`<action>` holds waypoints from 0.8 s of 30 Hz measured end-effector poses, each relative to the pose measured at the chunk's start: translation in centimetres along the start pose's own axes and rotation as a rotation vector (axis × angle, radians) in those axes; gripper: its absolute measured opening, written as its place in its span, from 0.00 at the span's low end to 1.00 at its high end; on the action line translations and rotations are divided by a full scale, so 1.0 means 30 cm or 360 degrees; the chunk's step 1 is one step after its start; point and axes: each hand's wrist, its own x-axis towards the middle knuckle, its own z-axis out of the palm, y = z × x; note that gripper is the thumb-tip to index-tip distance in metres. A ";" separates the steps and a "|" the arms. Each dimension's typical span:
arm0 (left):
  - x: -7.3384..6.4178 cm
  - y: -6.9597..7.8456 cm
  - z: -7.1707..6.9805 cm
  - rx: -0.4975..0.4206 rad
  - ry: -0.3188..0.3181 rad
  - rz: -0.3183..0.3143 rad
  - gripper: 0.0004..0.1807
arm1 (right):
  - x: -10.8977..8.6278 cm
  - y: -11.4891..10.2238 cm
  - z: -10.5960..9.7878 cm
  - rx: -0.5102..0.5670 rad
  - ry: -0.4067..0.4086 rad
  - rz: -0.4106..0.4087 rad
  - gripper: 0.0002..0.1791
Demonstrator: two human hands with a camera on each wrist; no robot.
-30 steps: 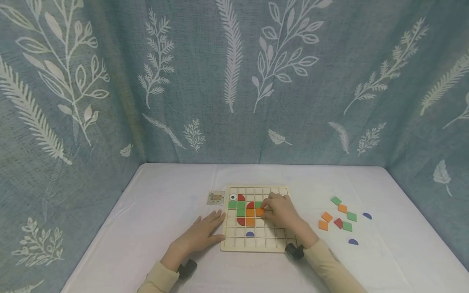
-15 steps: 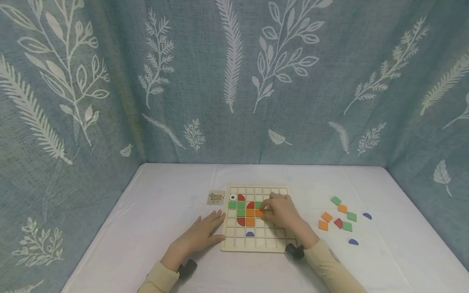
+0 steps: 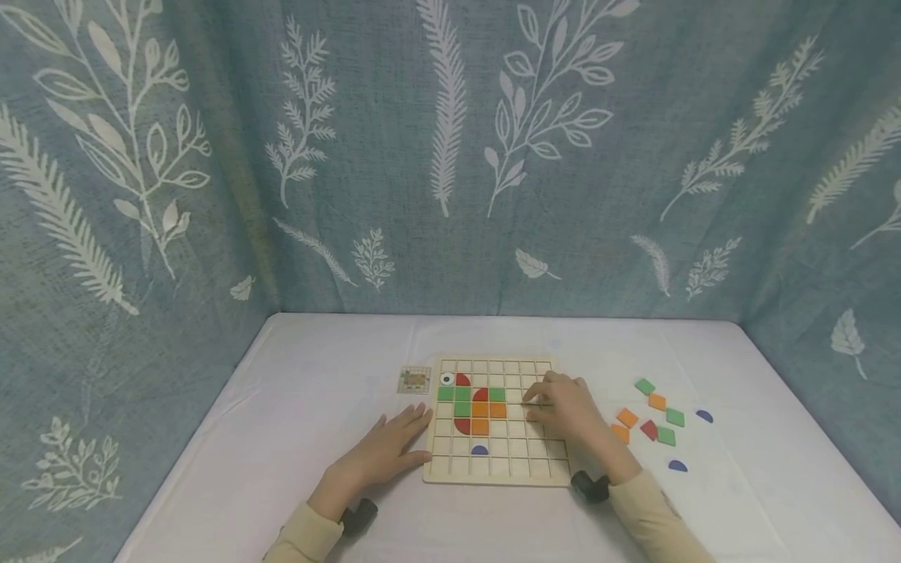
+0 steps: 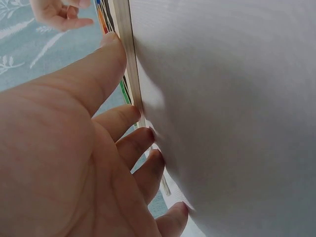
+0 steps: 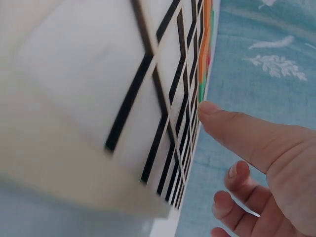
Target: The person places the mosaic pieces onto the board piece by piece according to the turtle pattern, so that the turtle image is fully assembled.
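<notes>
We saw the wooden grid board (image 3: 521,450) lying flat on the white table (image 3: 232,446), with the left hand (image 3: 385,450) resting at its left side. That hand's fingers were spread, and its thumb reached the board's edge. The right hand (image 3: 568,407) was over the right part of the grid, its fingers loosely bent, thumb and forefinger a little apart (whether it touched the wood there, we could not tell).

Nearest to it among the set pieces, we found an orange square (image 3: 497,410) in its cell, just below a green square (image 3: 497,394). More green, orange and red pieces filled neighbouring cells to the left, with a white eye piece (image 3: 446,379) near the far left corner and a blue half-circle (image 3: 480,450) by itself nearer the person.

Left of the board we noticed a small pattern card (image 3: 414,379). Well to the right lay loose pieces (image 3: 666,435): green and orange squares, one red piece and two blue half-circles. Behind everything we had a blue-green curtain (image 3: 394,156) with white leaf prints. Both arms wore beige sleeves (image 3: 651,512).
</notes>
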 end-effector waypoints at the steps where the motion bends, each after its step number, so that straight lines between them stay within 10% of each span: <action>1: 0.000 -0.001 0.000 0.0001 0.0004 0.0002 0.38 | -0.004 0.006 -0.004 -0.0001 -0.0001 0.0010 0.10; 24: -0.006 0.011 -0.002 -0.0035 0.0018 -0.0031 0.38 | -0.078 0.220 -0.127 -0.0099 0.0113 0.0188 0.11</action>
